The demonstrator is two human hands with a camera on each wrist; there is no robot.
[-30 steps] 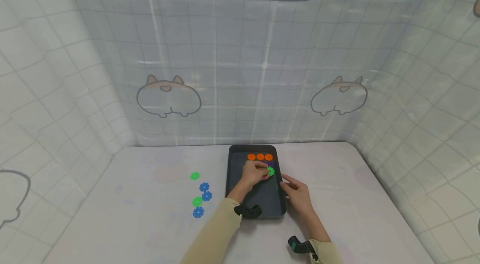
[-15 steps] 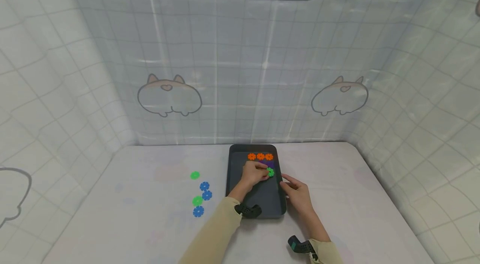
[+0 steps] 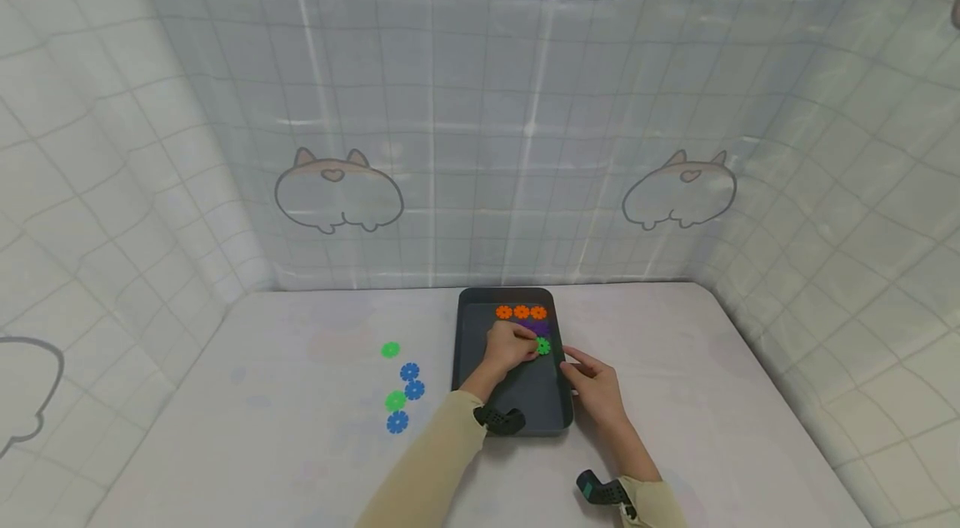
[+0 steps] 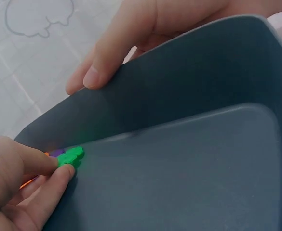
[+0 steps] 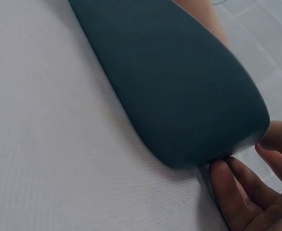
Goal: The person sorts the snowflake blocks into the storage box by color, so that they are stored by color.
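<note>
My left hand (image 3: 509, 347) is over the dark tray (image 3: 517, 411), pinching a green flower-shaped disc (image 4: 71, 156) between thumb and finger, near the tray's right wall. Just beyond it in the tray lie purple pieces (image 3: 542, 328), partly covered by the hand. Orange flower-shaped discs (image 3: 521, 312) form a row of three near the far end. At the tray's right side, my right hand (image 3: 596, 391) holds the rim. In the left wrist view, a fingertip (image 4: 91, 78) laps over that rim; in the right wrist view, other fingertips (image 5: 221, 168) touch the wall from outside, low down.
Left of the tray, loose discs lie on the white cloth: a green one (image 3: 391, 350), another green one (image 3: 395, 401) and three blue ones (image 3: 409, 371). A patterned curtain (image 3: 450, 136) encloses the table at the back and sides.
My left hand has lowered the green disc slightly toward the near end of the tray, so more of the purple pieces shows. The right hand stays at the rim.
</note>
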